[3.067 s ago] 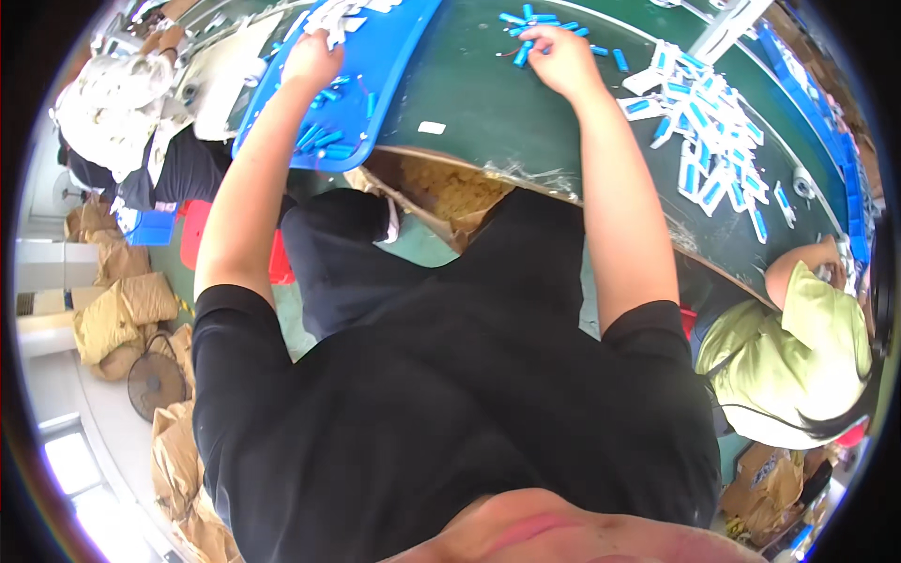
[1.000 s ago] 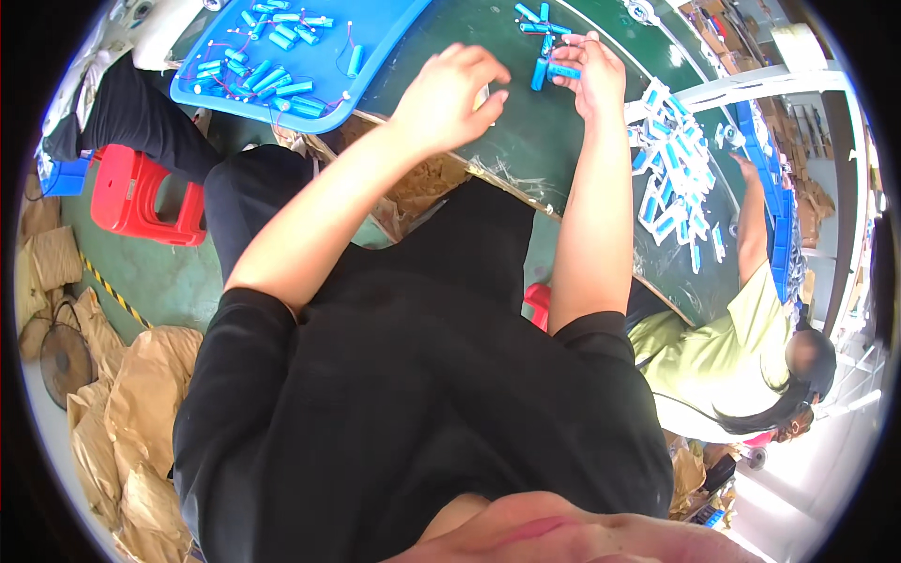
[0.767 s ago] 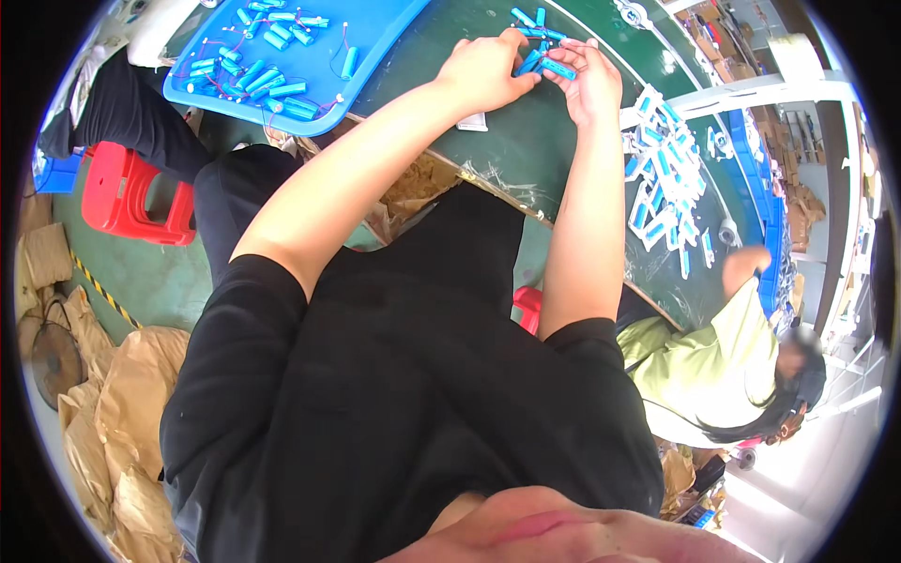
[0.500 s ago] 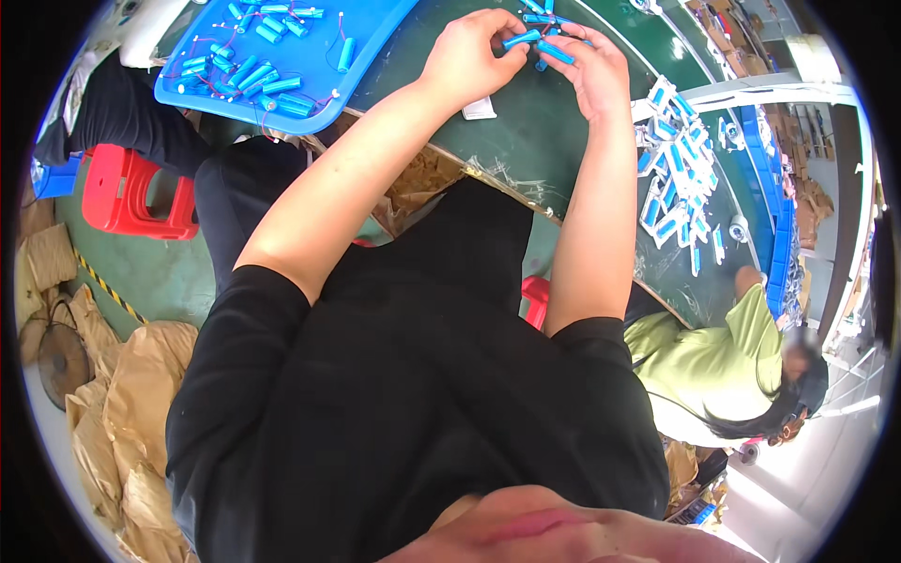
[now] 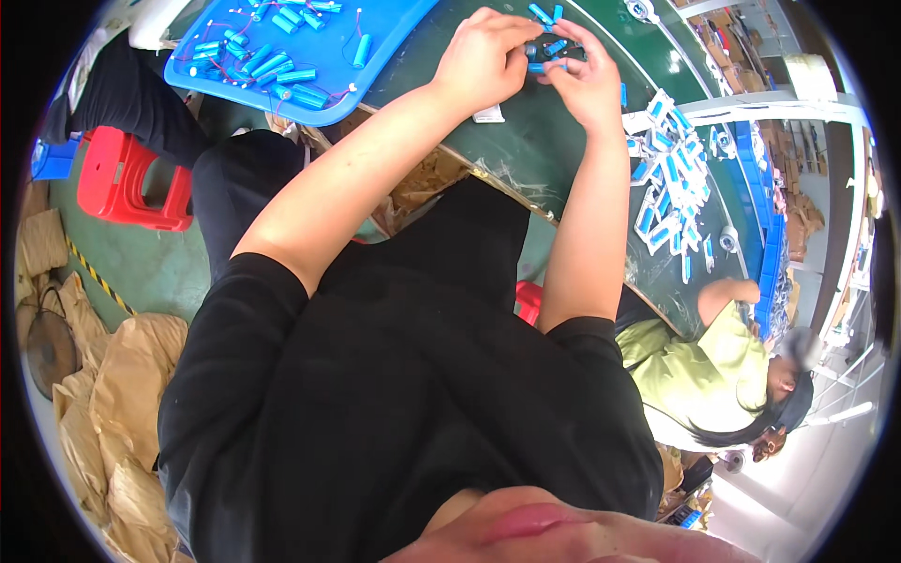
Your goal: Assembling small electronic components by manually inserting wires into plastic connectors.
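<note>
Both my hands are together over the green table at the top. My left hand, fingers curled and thumb pressed in, grips one end of a small blue cylindrical battery. The thumb and fingertips of my right hand close on its other end; fingers partly hide the grip. Another blue battery shows in the gap between the hands. Just beyond the fingertips lie further blue batteries. To the left, a blue tray holds several blue batteries with thin red and dark wires.
A pile of white holders with blue batteries covers the green table to the right. Beside it a person in a light green shirt works at the table. A red stool and brown paper are at the left.
The two separate batteries in my hands are no longer distinct; my hands have drawn around one between them. The view has shifted slightly. The person at the right has bent the arm.
</note>
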A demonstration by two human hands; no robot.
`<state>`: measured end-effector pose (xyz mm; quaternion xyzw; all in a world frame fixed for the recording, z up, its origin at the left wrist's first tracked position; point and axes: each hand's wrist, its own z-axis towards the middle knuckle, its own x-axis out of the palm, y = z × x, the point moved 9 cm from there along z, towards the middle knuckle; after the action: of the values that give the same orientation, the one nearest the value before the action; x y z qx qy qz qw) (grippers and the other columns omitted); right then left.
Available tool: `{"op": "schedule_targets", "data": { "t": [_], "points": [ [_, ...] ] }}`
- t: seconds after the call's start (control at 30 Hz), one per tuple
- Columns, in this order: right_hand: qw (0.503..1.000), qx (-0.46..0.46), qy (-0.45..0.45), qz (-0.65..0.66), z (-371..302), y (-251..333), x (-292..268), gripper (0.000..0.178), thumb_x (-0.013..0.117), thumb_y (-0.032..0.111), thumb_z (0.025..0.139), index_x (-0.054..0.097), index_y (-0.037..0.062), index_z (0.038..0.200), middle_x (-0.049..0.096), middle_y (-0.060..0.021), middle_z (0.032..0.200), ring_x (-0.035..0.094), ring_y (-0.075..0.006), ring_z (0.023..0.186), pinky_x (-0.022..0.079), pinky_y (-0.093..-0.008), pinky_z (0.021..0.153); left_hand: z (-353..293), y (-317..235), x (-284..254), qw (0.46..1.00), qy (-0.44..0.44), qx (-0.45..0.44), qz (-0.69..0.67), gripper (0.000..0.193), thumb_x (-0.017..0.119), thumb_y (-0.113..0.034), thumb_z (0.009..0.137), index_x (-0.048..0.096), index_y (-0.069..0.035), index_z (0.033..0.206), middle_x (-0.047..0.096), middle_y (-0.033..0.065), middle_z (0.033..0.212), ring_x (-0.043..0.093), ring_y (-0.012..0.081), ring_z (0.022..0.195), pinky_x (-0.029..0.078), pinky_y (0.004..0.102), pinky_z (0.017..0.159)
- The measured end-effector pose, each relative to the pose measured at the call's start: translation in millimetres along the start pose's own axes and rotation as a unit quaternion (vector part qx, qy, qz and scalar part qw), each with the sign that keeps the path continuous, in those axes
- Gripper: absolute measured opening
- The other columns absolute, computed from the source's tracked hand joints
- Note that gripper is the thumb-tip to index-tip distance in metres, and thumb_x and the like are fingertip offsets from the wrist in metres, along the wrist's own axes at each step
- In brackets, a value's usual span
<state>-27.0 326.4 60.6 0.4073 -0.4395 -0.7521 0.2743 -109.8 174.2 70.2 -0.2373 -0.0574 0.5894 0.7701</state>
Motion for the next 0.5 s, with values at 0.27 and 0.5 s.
{"op": "schedule_targets", "data": {
  "t": [0.27,0.5],
  "points": [
    [0.977,-0.051,0.026,0.207,2,14,-1,0.062,0.062,-0.015,0.089,0.043,-0.0081,0.148,0.054,-0.0246,0.141,0.073,-0.0341,0.106,0.063,-0.0405,0.088,-8,33,10,0.962,0.038,-0.215,-0.161,0.041,0.062,-0.001,0.082,0.057,0.000,0.123,0.068,0.0129,0.105,0.067,0.0242,0.083,0.056,0.0372,0.078],
    [0.976,0.021,-0.094,0.194,2,-13,-19,0.055,0.069,-0.009,0.093,0.046,-0.0097,0.143,0.069,-0.0207,0.119,0.072,-0.0305,0.109,0.060,-0.0417,0.100,-6,21,7,0.975,0.048,-0.181,-0.119,0.042,0.068,-0.006,0.085,0.059,-0.001,0.125,0.070,0.0110,0.100,0.070,0.0221,0.085,0.056,0.0352,0.077]
  ]
}}
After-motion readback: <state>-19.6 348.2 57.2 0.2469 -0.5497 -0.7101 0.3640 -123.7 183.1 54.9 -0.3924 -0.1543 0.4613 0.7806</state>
